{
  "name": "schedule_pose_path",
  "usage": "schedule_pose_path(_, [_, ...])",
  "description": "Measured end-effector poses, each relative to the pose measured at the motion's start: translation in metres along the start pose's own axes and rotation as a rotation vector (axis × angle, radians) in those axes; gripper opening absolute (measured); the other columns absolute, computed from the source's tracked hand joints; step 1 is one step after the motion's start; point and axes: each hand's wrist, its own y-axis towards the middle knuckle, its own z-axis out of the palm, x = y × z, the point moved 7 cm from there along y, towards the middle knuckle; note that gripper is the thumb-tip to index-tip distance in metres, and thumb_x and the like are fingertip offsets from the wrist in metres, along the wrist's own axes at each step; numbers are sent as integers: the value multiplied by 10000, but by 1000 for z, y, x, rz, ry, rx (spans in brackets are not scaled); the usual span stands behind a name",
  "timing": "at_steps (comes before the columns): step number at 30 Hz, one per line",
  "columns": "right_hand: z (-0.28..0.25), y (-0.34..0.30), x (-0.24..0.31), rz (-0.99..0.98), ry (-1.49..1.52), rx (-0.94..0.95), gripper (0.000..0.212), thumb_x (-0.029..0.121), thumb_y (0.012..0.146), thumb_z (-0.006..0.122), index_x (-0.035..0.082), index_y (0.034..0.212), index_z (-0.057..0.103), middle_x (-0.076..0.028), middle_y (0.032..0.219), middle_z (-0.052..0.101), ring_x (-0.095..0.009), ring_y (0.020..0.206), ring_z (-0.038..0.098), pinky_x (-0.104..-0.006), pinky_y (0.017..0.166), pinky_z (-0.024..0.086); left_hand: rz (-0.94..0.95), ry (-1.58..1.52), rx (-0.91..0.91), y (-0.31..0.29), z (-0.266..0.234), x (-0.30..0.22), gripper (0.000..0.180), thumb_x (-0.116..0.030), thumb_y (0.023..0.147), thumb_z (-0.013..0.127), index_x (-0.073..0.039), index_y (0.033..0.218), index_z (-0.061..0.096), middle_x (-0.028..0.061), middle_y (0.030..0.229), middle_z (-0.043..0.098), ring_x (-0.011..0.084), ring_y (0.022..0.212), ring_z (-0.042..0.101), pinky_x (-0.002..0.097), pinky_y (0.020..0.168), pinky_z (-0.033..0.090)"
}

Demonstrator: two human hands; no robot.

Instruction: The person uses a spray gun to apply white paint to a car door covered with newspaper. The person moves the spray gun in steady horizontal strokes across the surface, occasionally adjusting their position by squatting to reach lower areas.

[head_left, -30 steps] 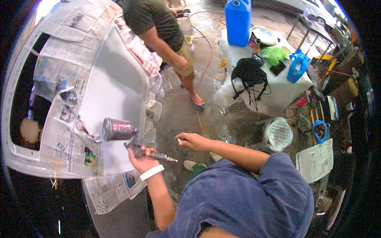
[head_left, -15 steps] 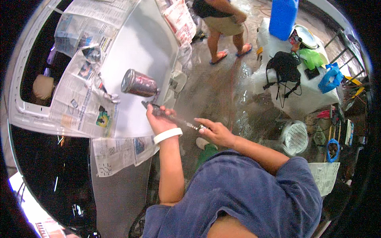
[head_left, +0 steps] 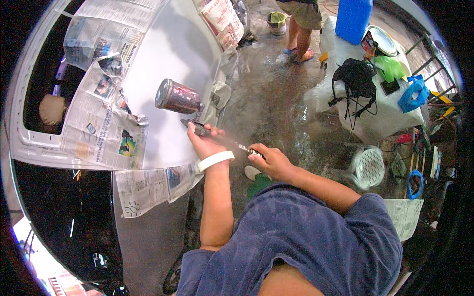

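My left hand (head_left: 206,139), with a white band at its wrist, is closed around the dark grip of a spray gun (head_left: 196,128). The gun's metal cup (head_left: 178,96) lies tilted over a pale grey-white panel (head_left: 160,54), its lid end toward the left. My right hand (head_left: 273,162) is closed on a slim metal fitting (head_left: 245,148) in line with the gun's grip. A faint haze between my hands blurs how the fitting and the grip meet.
Newspaper sheets (head_left: 101,121) cover the panel's left side. Another person (head_left: 302,32) stands on the wet floor ahead, near a bucket (head_left: 276,24). At right, a covered surface (head_left: 323,106) bears a blue container (head_left: 353,22) and a black bag (head_left: 356,81). A white perforated stool (head_left: 368,168) stands below.
My hands and the spray gun have shifted slightly right and up. The other person has stepped to the right, and a bucket now shows beside them.
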Motion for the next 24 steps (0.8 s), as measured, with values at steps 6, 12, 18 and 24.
schedule_pose_path(6, [-8, 4, 2, 46, 15, -90, 391, 374, 991, 547, 33, 1181, 577, -213, 893, 671, -380, 825, 663, -454, 727, 503, -58, -97, 96, 3, 9, 13, 397, -534, 908, 551, -146, 955, 480, 12, 713, 508, 119, 553, 460, 332, 596, 412])
schedule_pose_path(12, [1, -5, -31, 352, 741, 111, 383, 431, 1008, 508, 60, 957, 588, 15, 639, 451, -82, 536, 393, -258, 471, 301, -159, -102, 233, 1, 26, 35, 435, -538, 892, 524, -114, 989, 522, 22, 736, 486, 121, 548, 410, 330, 610, 384])
schedule_pose_path(18, [-22, -24, -5, 372, 757, 161, 329, 369, 1020, 488, 76, 906, 587, 30, 675, 491, -78, 580, 419, -248, 513, 320, -225, -85, 430, -18, 46, 50, 462, -517, 917, 486, -87, 1069, 553, 19, 736, 481, 127, 559, 398, 328, 635, 378])
schedule_pose_path(24, [-31, -27, -20, 215, 403, -52, 256, 265, 1024, 507, 26, 1016, 600, -2, 796, 571, -101, 694, 507, -260, 621, 420, -245, -156, 508, -11, 32, 75, 355, -416, 928, 535, -65, 895, 581, 67, 780, 592, 200, 662, 539, 373, 708, 447])
